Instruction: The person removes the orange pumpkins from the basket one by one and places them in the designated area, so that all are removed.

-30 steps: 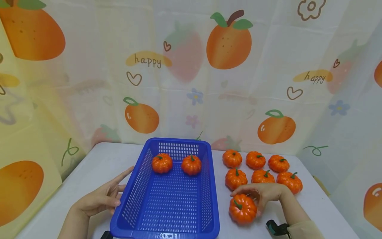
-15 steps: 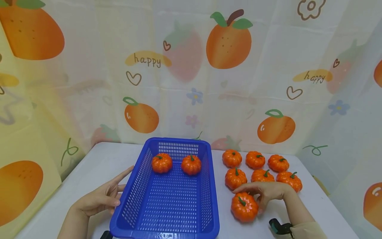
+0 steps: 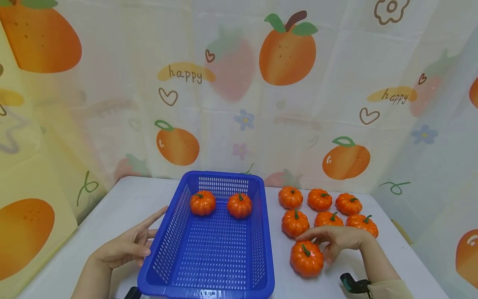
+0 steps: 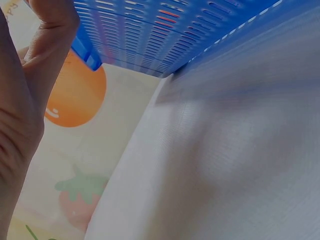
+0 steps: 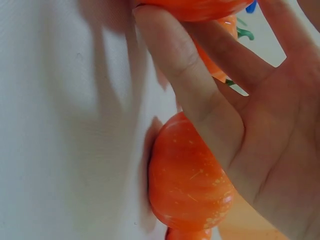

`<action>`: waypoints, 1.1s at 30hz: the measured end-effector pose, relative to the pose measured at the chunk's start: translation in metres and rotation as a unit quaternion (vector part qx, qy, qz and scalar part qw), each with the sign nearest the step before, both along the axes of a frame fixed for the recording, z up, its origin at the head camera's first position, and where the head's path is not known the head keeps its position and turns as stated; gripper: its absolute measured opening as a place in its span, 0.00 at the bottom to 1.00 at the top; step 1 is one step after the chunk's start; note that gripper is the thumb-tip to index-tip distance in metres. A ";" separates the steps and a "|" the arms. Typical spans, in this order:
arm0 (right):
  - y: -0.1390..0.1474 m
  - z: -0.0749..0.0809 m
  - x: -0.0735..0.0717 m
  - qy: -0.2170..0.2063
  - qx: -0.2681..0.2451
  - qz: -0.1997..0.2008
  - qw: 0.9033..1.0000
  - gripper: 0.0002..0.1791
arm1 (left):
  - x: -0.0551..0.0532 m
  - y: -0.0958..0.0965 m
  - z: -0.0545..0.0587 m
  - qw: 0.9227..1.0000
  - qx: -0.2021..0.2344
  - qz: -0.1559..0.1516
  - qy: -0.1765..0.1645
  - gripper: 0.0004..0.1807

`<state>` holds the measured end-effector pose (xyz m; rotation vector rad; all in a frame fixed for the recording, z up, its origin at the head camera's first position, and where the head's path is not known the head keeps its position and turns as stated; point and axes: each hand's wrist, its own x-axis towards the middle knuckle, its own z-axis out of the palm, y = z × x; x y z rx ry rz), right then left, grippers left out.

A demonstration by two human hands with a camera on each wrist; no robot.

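Observation:
A blue plastic basket [image 3: 220, 257] stands on the table with two small orange pumpkins inside, a left one [image 3: 203, 203] and a right one [image 3: 239, 205], near its far end. Against the basket's left side rests my left hand [image 3: 125, 247], its index finger stretched along the wall and thumb at the rim. My right hand [image 3: 337, 240] holds the nearest loose pumpkin [image 3: 307, 259], fingers over its far side and thumb at its right. In the right wrist view the thumb [image 5: 170, 45] touches that pumpkin's [image 5: 195, 7] surface. The pumpkin appears to sit on the table.
Several more pumpkins stand in two rows behind my right hand, among them a near-left one [image 3: 295, 223] and a near-right one [image 3: 362, 224]. A fruit-print curtain [image 3: 239, 137] hangs behind the white table [image 3: 142, 193]. A black device [image 3: 354, 284] sits at the right wrist.
My right hand and the pumpkin it holds have shifted slightly right, and the pumpkin has turned a little, its stem now nearer the top. The left hand and basket have stayed put.

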<state>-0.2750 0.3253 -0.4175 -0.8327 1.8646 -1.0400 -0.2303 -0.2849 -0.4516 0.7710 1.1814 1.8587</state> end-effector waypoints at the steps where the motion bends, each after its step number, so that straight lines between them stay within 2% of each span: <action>1: 0.000 0.000 0.000 -0.001 0.000 -0.001 1.000 0.43 | 0.000 0.000 0.000 1.000 0.000 0.000 0.000 0.50; 7: -0.001 -0.003 -0.001 -0.001 0.003 -0.002 1.000 0.43 | 0.000 -0.001 -0.001 1.000 -0.003 0.002 0.000 0.50; 11: -0.001 0.001 0.000 0.000 0.003 -0.005 1.000 0.40 | 0.000 0.000 0.000 1.000 -0.004 0.002 0.002 0.50; 15: 0.000 0.012 0.003 -0.003 -0.007 -0.009 1.000 0.38 | 0.001 0.000 0.001 1.000 -0.008 0.003 0.004 0.50; 19: 0.001 0.029 0.006 0.006 0.005 -0.034 0.999 0.37 | 0.002 0.001 0.002 1.000 -0.009 0.011 0.009 0.51; 24: -0.004 0.052 0.003 0.062 0.021 -0.047 0.997 0.31 | 0.001 0.000 0.002 1.000 -0.004 0.002 0.005 0.50; 30: -0.020 0.074 -0.009 0.131 -0.026 -0.038 0.990 0.27 | 0.000 0.000 0.003 1.000 -0.001 -0.004 0.003 0.50; 33: -0.032 0.084 -0.013 0.172 -0.032 -0.063 0.982 0.27 | 0.000 0.000 0.003 1.000 0.000 -0.006 0.003 0.50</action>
